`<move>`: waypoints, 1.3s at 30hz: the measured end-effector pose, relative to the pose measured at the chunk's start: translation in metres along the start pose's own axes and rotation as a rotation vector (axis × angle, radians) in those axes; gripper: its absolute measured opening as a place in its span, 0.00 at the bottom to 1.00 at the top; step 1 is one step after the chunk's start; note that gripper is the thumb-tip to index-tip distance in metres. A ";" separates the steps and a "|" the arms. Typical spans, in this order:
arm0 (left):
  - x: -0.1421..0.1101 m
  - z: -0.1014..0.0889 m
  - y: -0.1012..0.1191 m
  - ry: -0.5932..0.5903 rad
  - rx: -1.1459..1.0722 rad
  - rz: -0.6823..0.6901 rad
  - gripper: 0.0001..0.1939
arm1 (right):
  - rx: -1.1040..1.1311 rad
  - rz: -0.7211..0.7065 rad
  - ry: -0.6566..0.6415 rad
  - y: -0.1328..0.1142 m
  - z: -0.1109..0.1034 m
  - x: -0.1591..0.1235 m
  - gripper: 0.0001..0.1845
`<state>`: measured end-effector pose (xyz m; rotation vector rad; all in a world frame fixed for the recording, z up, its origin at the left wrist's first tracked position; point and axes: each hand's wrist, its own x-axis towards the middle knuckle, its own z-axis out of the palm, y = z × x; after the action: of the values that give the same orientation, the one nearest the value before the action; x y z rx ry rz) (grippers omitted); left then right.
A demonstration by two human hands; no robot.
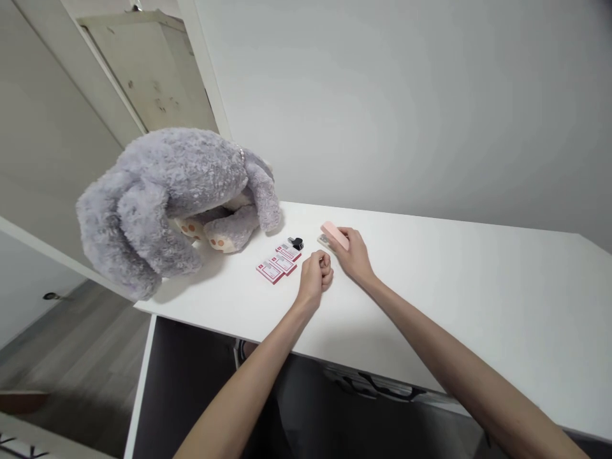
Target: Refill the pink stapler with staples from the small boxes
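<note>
My right hand (355,255) is wrapped round a smooth pink oblong object (335,235), possibly a stapler, tilted just above the tabletop. Partly beneath it is a small pale piece with a greyish pattern (324,240); whether the two are joined I cannot tell. My left hand (316,275) is closed with its fingers curled in, close to the right hand. Anything inside that fist is hidden. Left of it, several small red-and-white labelled boxes (271,272) lie flat on the white table. A small black object with a metallic part (297,243) rests at their far end.
A large grey-lilac plush toy (186,172) slumps over the left end of the white table (459,287). Behind the table rises a plain wall (382,108). An old cream cabinet (153,70) stands beyond, at the upper left. Dark space shows below the table's front edge.
</note>
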<state>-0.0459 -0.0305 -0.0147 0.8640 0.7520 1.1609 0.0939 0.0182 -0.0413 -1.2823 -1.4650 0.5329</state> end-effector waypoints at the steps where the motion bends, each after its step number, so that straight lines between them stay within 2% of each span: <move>1: 0.000 0.000 0.000 0.000 -0.006 -0.004 0.17 | 0.036 -0.006 -0.033 0.000 0.009 0.005 0.29; 4: 0.000 -0.001 0.003 0.011 -0.069 -0.032 0.17 | 0.171 0.027 -0.050 0.004 0.016 0.005 0.34; 8: 0.003 -0.005 0.007 -0.031 -0.268 -0.082 0.16 | 0.220 0.069 -0.010 0.008 -0.009 -0.017 0.28; 11: 0.005 -0.007 0.008 -0.040 -0.413 -0.149 0.15 | 0.185 -0.013 -0.059 0.002 -0.031 -0.035 0.21; 16: 0.007 -0.004 0.004 0.091 -0.537 -0.207 0.18 | 0.105 -0.218 -0.162 -0.020 -0.043 -0.051 0.15; 18: 0.008 -0.002 0.003 0.096 -0.532 -0.224 0.20 | 0.066 -0.256 -0.212 -0.025 -0.042 -0.052 0.16; 22: 0.008 0.001 0.002 0.014 -0.459 -0.309 0.27 | -0.010 -0.291 -0.298 -0.024 -0.039 -0.052 0.19; 28: 0.005 0.004 0.004 -0.098 -0.439 -0.372 0.35 | -0.053 -0.319 -0.273 -0.018 -0.039 -0.049 0.13; 32: 0.003 0.004 0.004 -0.137 -0.409 -0.355 0.35 | -0.020 -0.287 -0.252 -0.019 -0.039 -0.049 0.12; 35: 0.001 0.004 0.001 -0.118 -0.366 -0.319 0.31 | 0.056 -0.249 -0.225 -0.021 -0.040 -0.049 0.11; 39: -0.011 0.004 -0.002 -0.039 -0.207 -0.159 0.23 | 0.193 -0.096 -0.095 -0.019 -0.046 -0.045 0.13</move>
<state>-0.0445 -0.0423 -0.0143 0.6409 0.6436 1.0564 0.1206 -0.0419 -0.0280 -1.0420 -1.5063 0.6617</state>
